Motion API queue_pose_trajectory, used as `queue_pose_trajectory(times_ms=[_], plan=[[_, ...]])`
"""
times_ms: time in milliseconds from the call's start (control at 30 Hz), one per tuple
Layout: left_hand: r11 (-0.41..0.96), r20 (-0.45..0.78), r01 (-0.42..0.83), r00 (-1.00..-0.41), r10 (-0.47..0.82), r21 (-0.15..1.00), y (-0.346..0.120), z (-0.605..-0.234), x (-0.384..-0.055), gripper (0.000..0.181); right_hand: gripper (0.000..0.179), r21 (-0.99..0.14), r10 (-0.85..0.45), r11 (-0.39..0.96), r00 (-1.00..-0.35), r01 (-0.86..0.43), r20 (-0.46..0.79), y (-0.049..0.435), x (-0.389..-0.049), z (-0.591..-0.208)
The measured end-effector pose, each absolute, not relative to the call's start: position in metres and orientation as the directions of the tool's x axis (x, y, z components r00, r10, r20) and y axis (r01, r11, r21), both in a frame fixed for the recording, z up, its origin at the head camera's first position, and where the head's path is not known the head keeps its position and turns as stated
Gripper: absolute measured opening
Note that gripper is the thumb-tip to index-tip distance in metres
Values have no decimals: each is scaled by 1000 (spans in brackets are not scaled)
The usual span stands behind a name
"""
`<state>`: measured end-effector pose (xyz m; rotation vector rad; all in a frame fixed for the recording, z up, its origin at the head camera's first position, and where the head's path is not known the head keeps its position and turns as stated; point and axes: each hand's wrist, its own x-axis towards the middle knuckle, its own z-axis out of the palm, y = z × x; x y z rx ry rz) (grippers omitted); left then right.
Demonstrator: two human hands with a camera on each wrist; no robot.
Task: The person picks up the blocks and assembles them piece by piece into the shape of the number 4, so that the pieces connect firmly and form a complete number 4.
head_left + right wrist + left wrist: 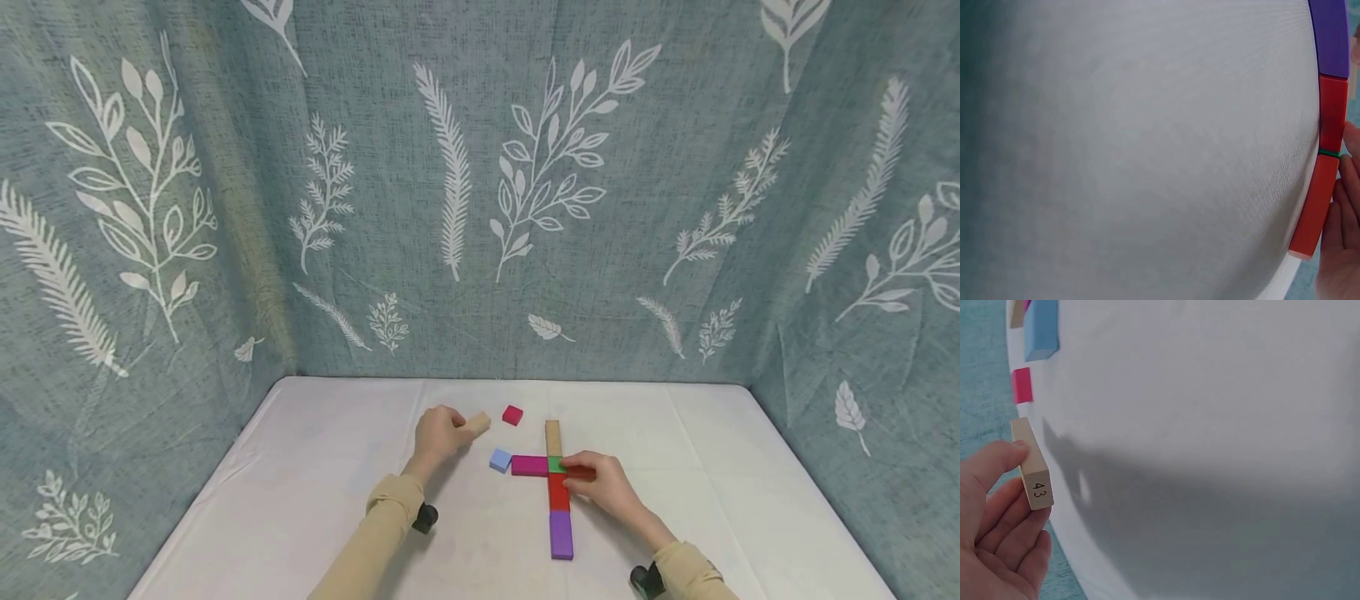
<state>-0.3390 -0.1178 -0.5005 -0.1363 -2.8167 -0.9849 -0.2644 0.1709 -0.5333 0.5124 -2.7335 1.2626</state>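
My left hand (441, 435) pinches a plain wooden block (1030, 459) between thumb and fingers; its end bears the number 43. On the tablecloth, a magenta block (529, 466), a wooden block (552, 437) and a red block (558, 492) meet around a small green block (555, 464). A purple block (561, 535) continues the line below the red one. My right hand (611, 487) holds an orange-red block (1315, 206) at the green block's right side; in the head view the fingers partly hide it.
A light blue block (500, 460) lies just left of the magenta block's end. Farther back sits a small crimson block (512, 415), right of my left hand. The white-covered table (337, 467) is bordered by patterned teal curtains (480, 208) at the back and sides.
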Motion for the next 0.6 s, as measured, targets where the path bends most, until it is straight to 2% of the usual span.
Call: queue_pose_trajectory(times_ms=[600], plan=[[762,174,104,-985,-12,639,-122,-458,-349,23,29,-731,-260,599,-943,-326,207,171,-263,-534]])
